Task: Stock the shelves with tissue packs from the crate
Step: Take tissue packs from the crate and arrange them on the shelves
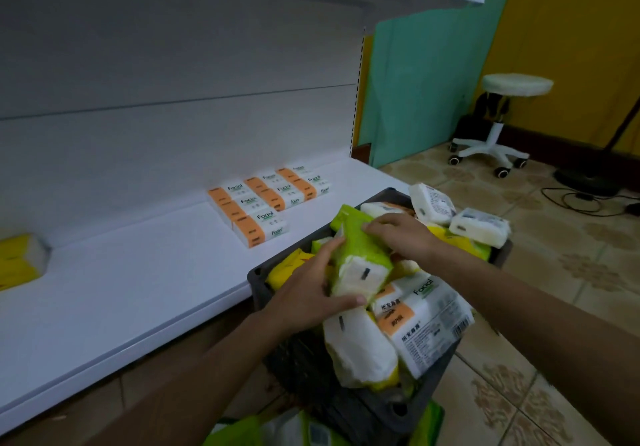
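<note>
Head view: both hands hold one green tissue pack (360,248) at the top of a heap of packs in a dark crate (258,282). The left hand (311,289) curls its fingers round the pack's near, white end, with the thumb across it. The right hand (398,234) curls its fingers over the far end. Beyond the left fingertips, orange-and-white packs (263,199) lie in rows on the white shelf (138,289). Far left of the fingers, a yellow pack (17,262) lies on the same shelf.

A white stool (517,85) (on casters) stands near cables (568,200) on patterned tiles (585,265).
</note>
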